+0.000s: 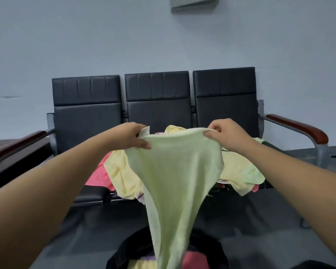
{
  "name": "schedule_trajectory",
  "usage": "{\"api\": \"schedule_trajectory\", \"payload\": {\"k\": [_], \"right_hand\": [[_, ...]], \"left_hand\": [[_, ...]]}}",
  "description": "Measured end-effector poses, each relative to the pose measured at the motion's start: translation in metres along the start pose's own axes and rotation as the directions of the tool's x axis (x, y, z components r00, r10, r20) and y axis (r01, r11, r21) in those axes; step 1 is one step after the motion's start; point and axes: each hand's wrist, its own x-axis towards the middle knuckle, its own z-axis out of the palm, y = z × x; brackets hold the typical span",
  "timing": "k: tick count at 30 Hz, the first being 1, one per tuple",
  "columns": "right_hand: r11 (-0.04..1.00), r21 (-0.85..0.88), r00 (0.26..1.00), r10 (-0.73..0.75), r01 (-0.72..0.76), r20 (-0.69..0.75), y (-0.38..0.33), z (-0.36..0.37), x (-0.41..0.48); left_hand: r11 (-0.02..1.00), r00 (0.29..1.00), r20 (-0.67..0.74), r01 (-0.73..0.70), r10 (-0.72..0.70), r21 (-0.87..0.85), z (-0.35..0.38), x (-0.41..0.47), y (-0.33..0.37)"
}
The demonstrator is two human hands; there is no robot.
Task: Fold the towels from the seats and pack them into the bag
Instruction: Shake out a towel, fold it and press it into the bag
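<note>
Pinching the top corners of a soft pale-green cloth towel (175, 171), one in my left hand (130, 135) and one in my right hand (224, 133), I am dangling it, limp and seemingly light, over the open black bag (124, 253).

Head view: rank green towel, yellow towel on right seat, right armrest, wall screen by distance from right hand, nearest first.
1. green towel: pinched by the right hand itself.
2. yellow towel: just below the hand, slightly right.
3. armrest: farther out to the right.
4. wall screen: high up, at the top edge.
</note>
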Motion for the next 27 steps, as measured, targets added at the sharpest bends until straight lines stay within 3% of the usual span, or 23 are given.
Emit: {"api": "schedule_trajectory", "payload": {"k": [4, 8, 15, 18, 21, 24, 27], "right_hand": [[0.987, -0.158, 0.998, 0.010, 0.000, 0.064, 0.012, 0.004, -0.001], [0.982, -0.184, 0.994, -0.020, 0.039, 0.104, 0.018, 0.020, -0.003], [0.973, -0.209, 0.985, 0.122, -0.095, 0.122, 0.040, 0.036, -0.004], [0.979, -0.084, 0.981, 0.189, -0.186, 0.040, 0.042, 0.039, 0.001], [0.944, 0.168, 0.957, 0.289, -0.284, -0.008, 0.040, 0.041, 0.008], [0.837, 0.424, 0.920, 0.391, -0.346, -0.023, 0.037, 0.042, 0.013], [0.754, 0.553, 0.894, 0.446, -0.355, -0.034, 0.029, 0.043, 0.016]], "left_hand": [[0.999, 0.999, -0.035, 0.028, -0.030, -0.046, -0.002, 0.000, -0.019], [0.996, 0.995, -0.080, 0.055, -0.060, -0.073, 0.000, -0.001, -0.041], [0.981, 0.995, -0.052, 0.076, -0.086, -0.178, 0.006, -0.012, -0.064], [0.933, 0.994, -0.044, 0.074, -0.096, -0.352, 0.011, -0.019, -0.064], [0.898, 0.992, 0.014, 0.119, -0.124, -0.423, 0.015, -0.020, -0.065], [0.962, 0.989, 0.025, 0.150, -0.148, -0.227, 0.017, -0.012, -0.070], [0.988, 0.988, 0.004, 0.153, -0.153, 0.033, 0.016, -0.007, -0.069]]}}
